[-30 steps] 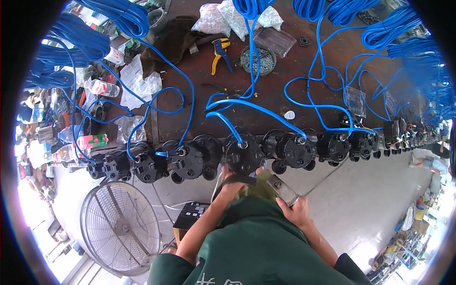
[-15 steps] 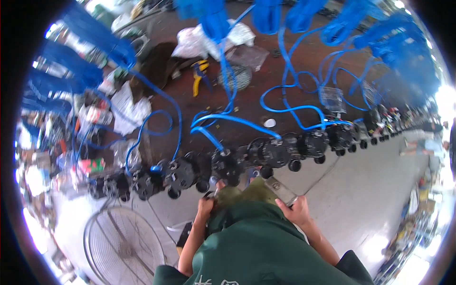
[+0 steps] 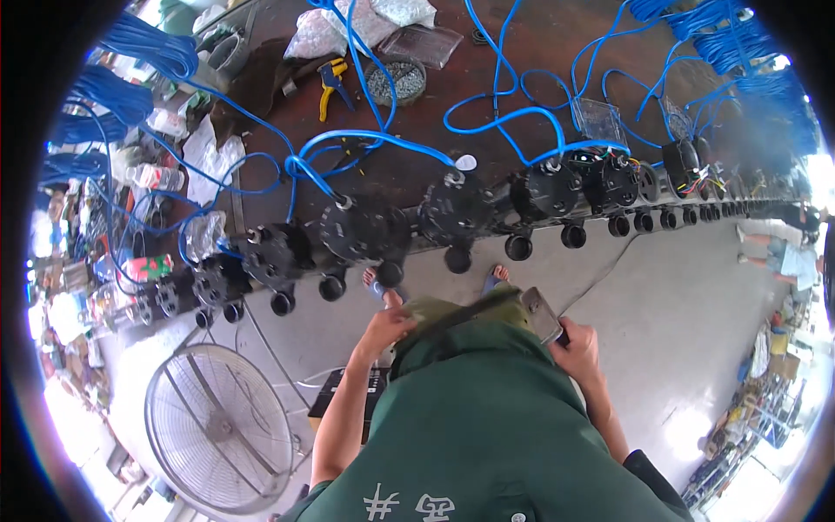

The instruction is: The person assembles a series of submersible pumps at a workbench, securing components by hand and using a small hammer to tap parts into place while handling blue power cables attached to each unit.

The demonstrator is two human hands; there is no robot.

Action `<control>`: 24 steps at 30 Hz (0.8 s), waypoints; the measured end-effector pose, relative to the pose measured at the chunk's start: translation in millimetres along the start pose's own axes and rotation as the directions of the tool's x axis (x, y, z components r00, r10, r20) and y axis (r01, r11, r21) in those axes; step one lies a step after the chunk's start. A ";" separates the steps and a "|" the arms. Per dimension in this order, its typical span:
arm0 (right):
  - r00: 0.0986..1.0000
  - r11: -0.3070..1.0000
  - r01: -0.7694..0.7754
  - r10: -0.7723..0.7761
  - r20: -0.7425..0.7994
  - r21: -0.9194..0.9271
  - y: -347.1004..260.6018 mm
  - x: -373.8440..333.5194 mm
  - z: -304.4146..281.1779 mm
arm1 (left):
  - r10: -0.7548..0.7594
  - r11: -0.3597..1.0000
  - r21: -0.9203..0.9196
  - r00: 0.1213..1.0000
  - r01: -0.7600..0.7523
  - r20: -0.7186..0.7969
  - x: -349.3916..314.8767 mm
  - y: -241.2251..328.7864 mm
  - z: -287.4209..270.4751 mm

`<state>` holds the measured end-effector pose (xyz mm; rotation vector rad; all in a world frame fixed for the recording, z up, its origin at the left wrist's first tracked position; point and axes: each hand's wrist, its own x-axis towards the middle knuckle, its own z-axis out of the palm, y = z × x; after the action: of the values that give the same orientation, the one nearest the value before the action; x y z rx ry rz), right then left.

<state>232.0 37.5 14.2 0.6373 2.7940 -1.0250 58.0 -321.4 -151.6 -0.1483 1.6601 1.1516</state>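
Note:
My left hand [image 3: 389, 331] is closed at the left side of my waist, fingers curled by olive-green cloth [image 3: 430, 311]; what it grips is hidden. A black strap [image 3: 470, 315] runs across my front above the green garment [image 3: 474, 391]. At its right end sits a grey metal box-like piece [image 3: 540, 315]. My right hand [image 3: 577, 350] is closed around a small black part beside that metal piece. Beyond my hands, a row of round black motor-like housings [image 3: 365, 228] lines the bench edge, several with blue cables [image 3: 374, 136] attached.
The dark bench [image 3: 270, 109] holds yellow-handled pliers [image 3: 329, 87], a bowl of small grey parts [image 3: 396, 82], plastic bags [image 3: 357, 26] and coiled blue cable [image 3: 152, 48]. A large floor fan [image 3: 219, 426] stands at lower left, near a dark box [image 3: 344, 396]. Another person [image 3: 783, 252] is far right.
The view has shifted, bringing the housings and bench higher in the picture. The metal piece now lies beside my right hand, and the black strap shows across my front. Both hands stay at my waist.

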 end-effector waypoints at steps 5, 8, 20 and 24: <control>0.947 0.969 0.246 -0.238 0.215 -0.013 48.5 36.4 -44.8 | 0.310 0.938 -0.197 0.944 -0.284 0.116 0.3 50.6 125.6; 0.852 0.953 0.300 -0.284 0.440 0.034 52.7 38.0 -68.8 | 0.253 0.935 0.178 0.929 -0.307 0.272 -19.8 83.0 170.5; 0.698 0.907 0.361 -0.416 0.583 0.216 63.5 25.5 -120.9 | 0.330 0.908 0.369 0.883 -0.199 -0.335 -4.4 66.7 243.0; 0.821 0.939 0.262 -0.338 0.460 0.221 89.2 15.3 -134.2 | 0.431 0.890 -0.082 0.888 -0.448 -0.160 -99.6 120.3 246.7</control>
<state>262.0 189.7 60.7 -0.0759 2.4123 -1.2474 196.0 -118.6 6.8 0.0858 1.8020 1.6143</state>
